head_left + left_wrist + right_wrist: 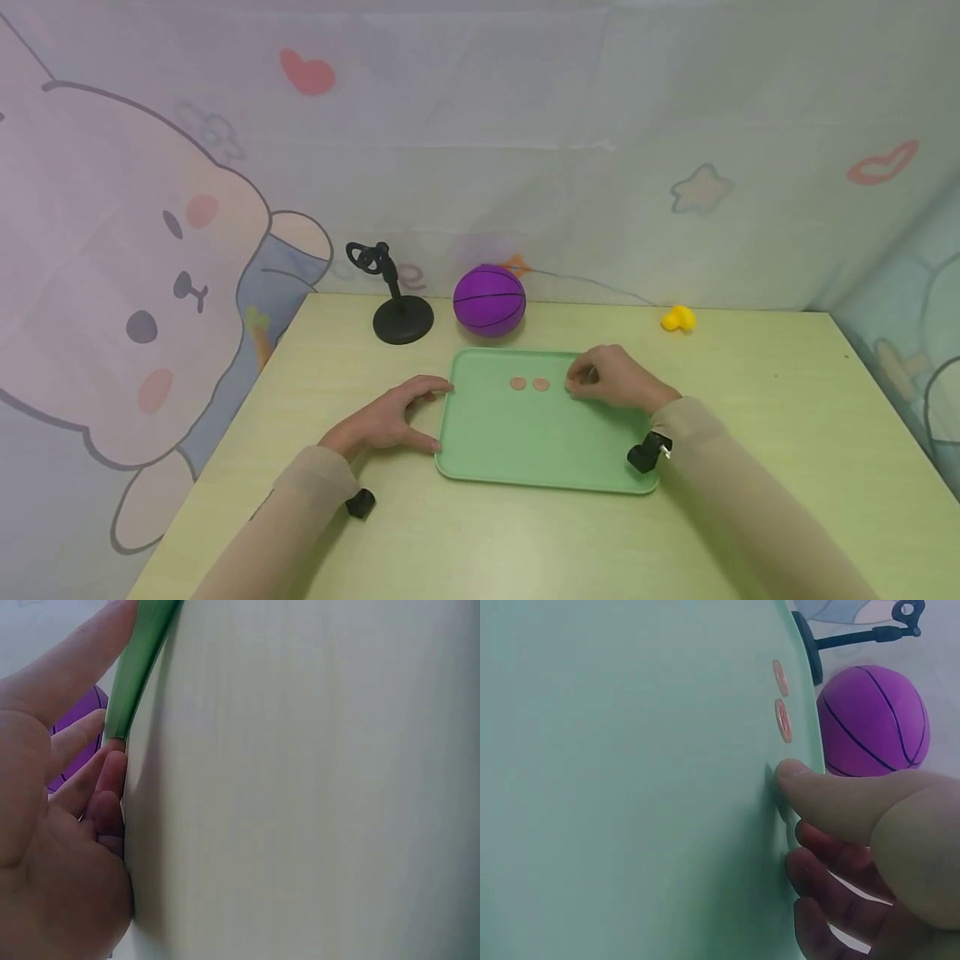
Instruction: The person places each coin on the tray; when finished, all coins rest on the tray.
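A pale green tray (pixel 525 450) lies on the table, with two copper-coloured coins (pixel 518 383) side by side near its far edge. My right hand (pixel 615 379) is over the tray's far right part, thumb and fingers brought together at the surface in line with the coins. It seems to pinch another coin, mostly hidden by the fingertips. In the right wrist view the thumb (pixel 832 799) comes down just beyond the nearer coin (pixel 783 720). My left hand (pixel 386 417) touches the tray's left rim with thumb and fingers spread apart; the left wrist view shows fingertips against the green rim (pixel 142 667).
Behind the tray stand a purple ball (pixel 489 301) and a black stand (pixel 402 319) with a round base. A small yellow object (pixel 678 318) sits at the back right. A patterned cloth (pixel 480 167) hangs along the table's far edge.
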The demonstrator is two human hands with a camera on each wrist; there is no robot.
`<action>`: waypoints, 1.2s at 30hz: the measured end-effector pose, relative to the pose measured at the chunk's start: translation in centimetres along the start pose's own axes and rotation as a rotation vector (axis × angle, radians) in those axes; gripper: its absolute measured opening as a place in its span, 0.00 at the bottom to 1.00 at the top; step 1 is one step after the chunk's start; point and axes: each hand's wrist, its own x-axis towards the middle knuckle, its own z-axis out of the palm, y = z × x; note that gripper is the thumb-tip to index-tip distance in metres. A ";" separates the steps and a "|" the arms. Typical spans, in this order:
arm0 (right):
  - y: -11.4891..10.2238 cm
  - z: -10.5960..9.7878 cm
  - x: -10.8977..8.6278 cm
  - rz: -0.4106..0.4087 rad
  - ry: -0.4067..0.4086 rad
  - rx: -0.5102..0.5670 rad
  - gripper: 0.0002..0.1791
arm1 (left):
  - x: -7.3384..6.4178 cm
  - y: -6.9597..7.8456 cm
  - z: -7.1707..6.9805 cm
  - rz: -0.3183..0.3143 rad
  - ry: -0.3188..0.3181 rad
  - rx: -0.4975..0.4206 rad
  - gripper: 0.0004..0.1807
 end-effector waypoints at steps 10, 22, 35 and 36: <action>-0.3 0.6 0.3 0.049 0.004 0.001 0.06 | 0.0 -0.1 -0.1 0.000 -0.002 0.010 0.50; -0.5 0.5 0.4 0.084 0.009 -0.011 0.07 | 0.1 0.0 -0.1 0.000 -0.004 0.014 0.51; -0.8 0.8 0.5 0.101 0.039 -0.032 0.07 | 0.1 -0.2 -0.1 0.020 -0.002 0.031 0.50; -0.8 0.8 0.5 0.100 0.038 -0.033 0.07 | 0.1 -0.2 -0.1 0.021 -0.002 0.032 0.50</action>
